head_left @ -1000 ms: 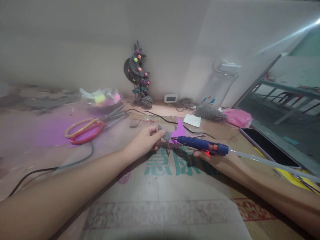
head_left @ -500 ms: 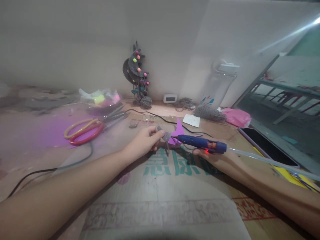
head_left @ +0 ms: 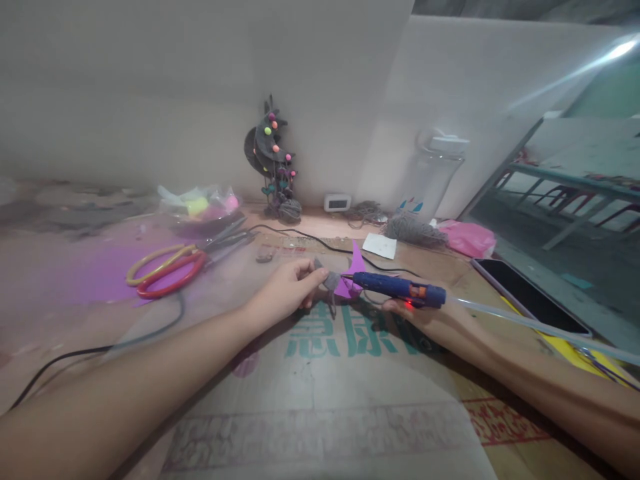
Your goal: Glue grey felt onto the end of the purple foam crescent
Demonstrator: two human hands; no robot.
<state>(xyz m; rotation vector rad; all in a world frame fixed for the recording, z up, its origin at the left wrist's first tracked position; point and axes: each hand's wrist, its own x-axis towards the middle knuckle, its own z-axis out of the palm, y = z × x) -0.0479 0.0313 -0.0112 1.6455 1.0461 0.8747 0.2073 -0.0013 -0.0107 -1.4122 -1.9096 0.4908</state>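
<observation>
My left hand (head_left: 293, 287) pinches a small grey felt piece (head_left: 327, 279) between thumb and fingers above the middle of the table. A purple cut-out (head_left: 357, 260) with a pointed upper end sits just right of the grey piece; I cannot tell whether the two are joined. My right hand (head_left: 417, 317) is closed around a blue hot glue gun (head_left: 400, 288) with a lit red light. The gun's nozzle points left, at the edge of the grey piece and in front of the purple one. A long clear glue stick (head_left: 500, 311) sticks out from its rear.
Scissors (head_left: 167, 270) with yellow and red handles lie at left, near a plastic bag of pompoms (head_left: 197, 203). A grey moon ornament (head_left: 270, 150) leans on the wall. A clear bottle (head_left: 433, 180), grey yarn (head_left: 413, 230) and a phone (head_left: 530, 297) are to the right. A black cord (head_left: 320, 233) crosses behind.
The view has tilted slightly, so the background sits a little lower. Both hands keep their holds, and the glue gun's nozzle stays close to the grey piece.
</observation>
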